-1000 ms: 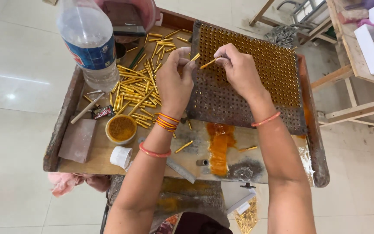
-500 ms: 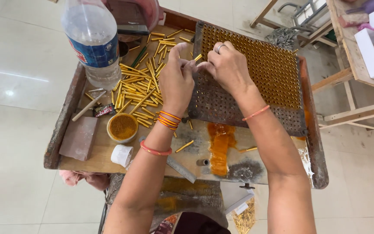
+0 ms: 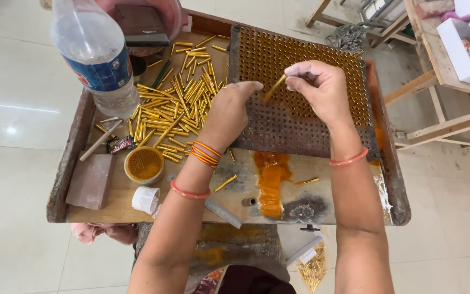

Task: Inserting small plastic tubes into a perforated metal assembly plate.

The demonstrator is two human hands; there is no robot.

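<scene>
1. Pinched between thumb and fingers of the right hand (image 3: 322,87) is one small golden tube (image 3: 274,87), tilted, its lower end over the perforated board (image 3: 300,128); grip closed on the tube.
2. Left hand (image 3: 229,111) rests with fingers curled on the board's left part, fingertip just beside the tube's lower end; whether it grips anything — cannot tell.
3. Board lies on the right half of a wooden tray (image 3: 72,158); its upper rows are filled with golden tubes standing in holes, the lower rows show open holes.
4. Loose tubes (image 3: 175,109) lie in a scattered heap on the tray, left of the board; a few stray ones lie near the orange stain (image 3: 270,179) below it.
5. Plastic bottle (image 3: 96,60) stands at the tray's upper left; near the lower left — a round tin (image 3: 144,164) of orange-brown paste, a white cap (image 3: 146,199), a flat pinkish block (image 3: 89,181).
6. Orange bangles on both wrists.
</scene>
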